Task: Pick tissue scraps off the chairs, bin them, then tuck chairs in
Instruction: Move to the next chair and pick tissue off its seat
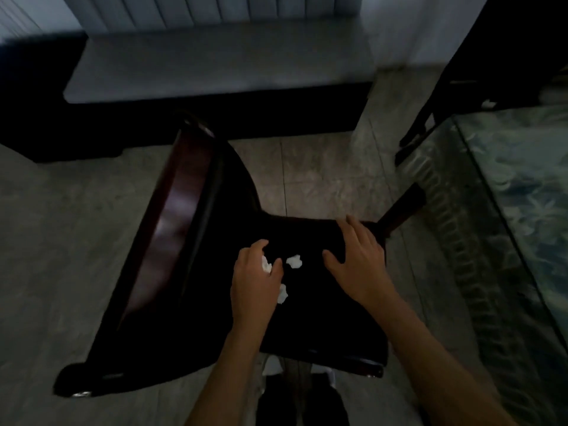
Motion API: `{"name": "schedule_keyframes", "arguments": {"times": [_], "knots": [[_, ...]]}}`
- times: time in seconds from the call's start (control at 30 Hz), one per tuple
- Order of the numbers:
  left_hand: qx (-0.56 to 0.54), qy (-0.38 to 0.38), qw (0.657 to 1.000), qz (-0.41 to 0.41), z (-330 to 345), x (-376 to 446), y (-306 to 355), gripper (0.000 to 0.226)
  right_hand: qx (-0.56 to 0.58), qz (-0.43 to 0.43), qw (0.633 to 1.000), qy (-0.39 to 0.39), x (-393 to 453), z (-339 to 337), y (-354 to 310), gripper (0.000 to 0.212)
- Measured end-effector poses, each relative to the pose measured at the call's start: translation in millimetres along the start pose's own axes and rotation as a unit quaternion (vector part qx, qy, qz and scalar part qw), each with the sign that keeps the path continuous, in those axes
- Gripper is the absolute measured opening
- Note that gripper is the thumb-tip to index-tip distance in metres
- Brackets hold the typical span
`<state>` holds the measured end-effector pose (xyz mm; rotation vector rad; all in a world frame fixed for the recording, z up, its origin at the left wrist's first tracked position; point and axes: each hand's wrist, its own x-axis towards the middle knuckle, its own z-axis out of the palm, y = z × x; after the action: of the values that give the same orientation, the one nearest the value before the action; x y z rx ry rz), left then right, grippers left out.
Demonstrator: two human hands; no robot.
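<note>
A dark wooden chair (190, 241) with a black seat stands below me, its backrest at the left. Three white tissue scraps show on the seat. My left hand (255, 281) curls over one tissue scrap (266, 265), pinching it between thumb and fingers. A second tissue scrap (294, 261) lies free just to the right of that hand. A third tissue scrap (282, 293) peeks out from under the left hand's edge. My right hand (358, 259) rests flat on the seat's right side, fingers spread, holding nothing.
A glass-topped table (507, 210) with a patterned cloth runs along the right. Another dark chair (479, 72) stands at the upper right. A grey cushioned bench (215, 66) lies ahead against the wall. Tiled floor (61, 226) surrounds the chair.
</note>
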<state>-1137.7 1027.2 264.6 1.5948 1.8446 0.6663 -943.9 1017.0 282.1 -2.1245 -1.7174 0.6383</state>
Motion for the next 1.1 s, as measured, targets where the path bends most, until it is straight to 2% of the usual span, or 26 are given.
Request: {"name": "schedule_keyframes", "arguments": {"times": [0.23, 0.43, 0.63, 0.87, 1.1], "knots": [[0.003, -0.050, 0.995, -0.084, 75.7, -15.2, -100.0, 0.046, 0.035, 0.016, 0.997, -0.071, -1.2, 111.1, 43.1, 0.072], [-0.015, -0.052, 0.986, -0.156, 122.8, -29.1, -161.1, 0.040, 0.060, 0.012, 0.987, -0.147, -11.1, 193.3, 75.5, 0.072], [-0.038, -0.018, 0.980, -0.195, 150.4, -37.7, -198.5, 0.040, 0.069, -0.029, 0.981, -0.179, -9.0, 238.2, 89.7, 0.069], [-0.103, 0.041, 0.966, -0.233, 165.0, -32.0, -221.3, 0.040, 0.011, -0.136, 0.971, -0.195, 10.1, 268.8, 82.3, 0.068], [-0.208, 0.041, 0.940, -0.268, 163.9, -29.2, -231.1, 0.037, -0.057, -0.189, 0.953, -0.230, 26.7, 293.2, 77.2, 0.045]]}}
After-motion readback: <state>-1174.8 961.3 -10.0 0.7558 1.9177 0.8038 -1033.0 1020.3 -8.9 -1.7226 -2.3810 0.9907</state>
